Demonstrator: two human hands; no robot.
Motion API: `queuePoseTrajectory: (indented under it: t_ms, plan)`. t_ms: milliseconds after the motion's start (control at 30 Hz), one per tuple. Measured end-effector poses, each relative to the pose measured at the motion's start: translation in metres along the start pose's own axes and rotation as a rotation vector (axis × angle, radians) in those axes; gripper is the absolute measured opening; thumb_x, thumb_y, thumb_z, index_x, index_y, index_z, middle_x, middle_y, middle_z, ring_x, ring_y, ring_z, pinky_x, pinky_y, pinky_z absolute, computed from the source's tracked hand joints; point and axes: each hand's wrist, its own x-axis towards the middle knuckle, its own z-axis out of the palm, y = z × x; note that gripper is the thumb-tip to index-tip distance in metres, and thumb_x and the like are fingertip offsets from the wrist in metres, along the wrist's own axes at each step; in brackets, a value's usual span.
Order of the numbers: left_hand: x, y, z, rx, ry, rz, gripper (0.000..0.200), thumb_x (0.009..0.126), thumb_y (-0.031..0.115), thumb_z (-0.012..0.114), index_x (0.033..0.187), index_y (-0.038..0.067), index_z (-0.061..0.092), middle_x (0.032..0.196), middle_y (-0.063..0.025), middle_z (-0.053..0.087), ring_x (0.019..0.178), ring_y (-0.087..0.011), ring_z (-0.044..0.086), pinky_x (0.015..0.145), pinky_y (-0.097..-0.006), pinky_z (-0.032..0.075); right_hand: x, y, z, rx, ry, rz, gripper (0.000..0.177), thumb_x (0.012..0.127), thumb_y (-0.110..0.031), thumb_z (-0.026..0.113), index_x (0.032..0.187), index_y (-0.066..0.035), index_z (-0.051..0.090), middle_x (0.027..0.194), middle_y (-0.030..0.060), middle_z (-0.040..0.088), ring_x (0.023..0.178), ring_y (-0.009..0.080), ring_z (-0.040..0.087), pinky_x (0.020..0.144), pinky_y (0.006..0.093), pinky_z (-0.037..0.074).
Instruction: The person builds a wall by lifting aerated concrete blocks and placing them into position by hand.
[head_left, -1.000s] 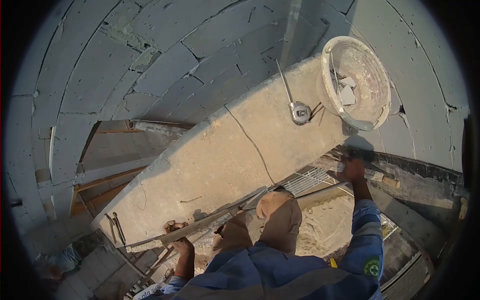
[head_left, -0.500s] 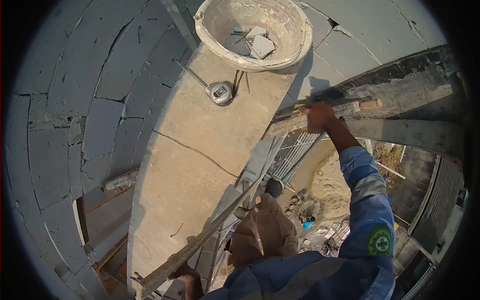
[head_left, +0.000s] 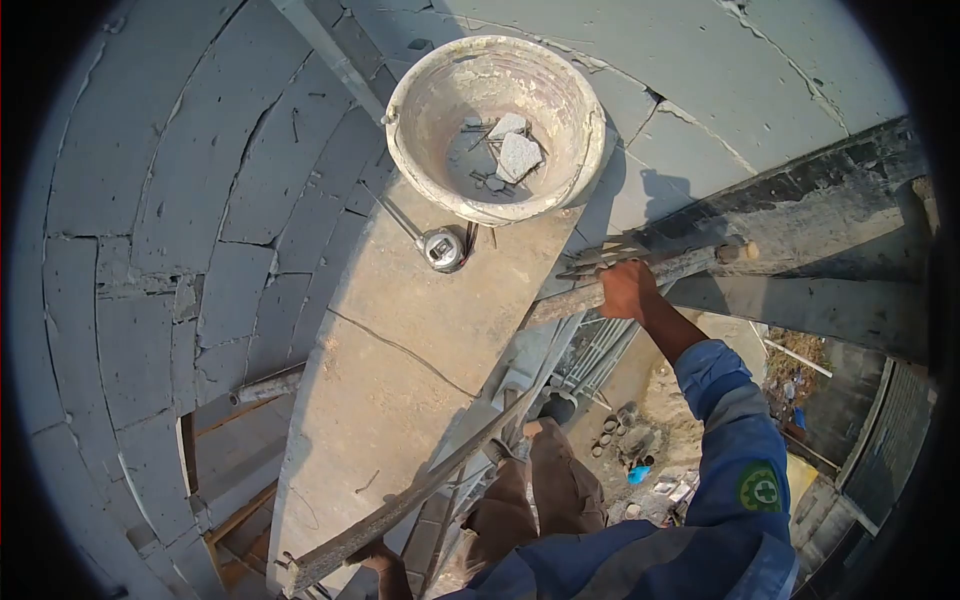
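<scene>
My left hand (head_left: 375,555) is closed around a long, narrow wooden batten (head_left: 420,485) near its lower end, where nails stick out. The batten slants upward to the right along the edge of a pale board (head_left: 400,330). Its fingers are partly hidden beneath the wood. With fingers wrapped round it, my right hand (head_left: 628,290) grips a rough wooden beam (head_left: 690,263) just right of the board. A tape measure (head_left: 441,249) rests on the board beside a thin metal rod (head_left: 395,213). Behind it stands a mortar-crusted bucket (head_left: 410,140) with broken chunks (head_left: 519,156) and nails inside.
Grey block walls (head_left: 170,190) rise on the left and at the back. A dark, worn plank (head_left: 790,210) runs off to the right. Past the board's right edge there is a drop, with sandy ground (head_left: 660,400) and metal bars (head_left: 600,350) far below.
The whole view has tilted, so the bucket and tape measure appear lower and more of my legs shows. Both hands keep their grip on the wood.
</scene>
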Motion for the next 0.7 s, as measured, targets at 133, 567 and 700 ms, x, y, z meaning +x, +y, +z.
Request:
queuePoseTrajectory:
  t_ms: [133,567,700]
  plan:
    - [-0.003,0.005,-0.008,-0.334,-0.013,-0.068,0.027,0.102,0.039,0.049,0.103,0.013,0.05,0.097,-0.0034,0.052,0.094,-0.0228,0.053,0.08,-0.0445,0.047,0.006,0.006,0.016,0.107,0.018,0.003,0.026,0.064,-0.02,0.071,0.087,-0.008,0.074,0.085,0.0183,0.072,0.085,0.0346,0.072,0.078,0.0447,0.057]
    - [0.104,-0.062,-0.034,-0.914,-0.034,-0.109,0.023,0.097,0.032,0.052,0.099,0.009,0.053,0.092,-0.0069,0.056,0.089,-0.0248,0.057,0.078,-0.0398,0.047,0.005,0.004,0.026,0.168,0.061,-0.008,0.022,0.065,-0.016,0.071,0.086,-0.008,0.074,0.084,0.0167,0.072,0.083,0.0324,0.071,0.08,0.044,0.052]
    - [0.131,-0.096,-0.059,-1.12,-0.033,-0.138,0.023,0.095,0.03,0.053,0.101,0.007,0.055,0.093,-0.0086,0.057,0.09,-0.0263,0.058,0.08,-0.0393,0.047,0.011,0.008,0.029,0.165,0.008,-0.01,0.02,0.062,-0.017,0.071,0.081,-0.008,0.073,0.083,0.0178,0.072,0.08,0.0347,0.071,0.077,0.046,0.052]
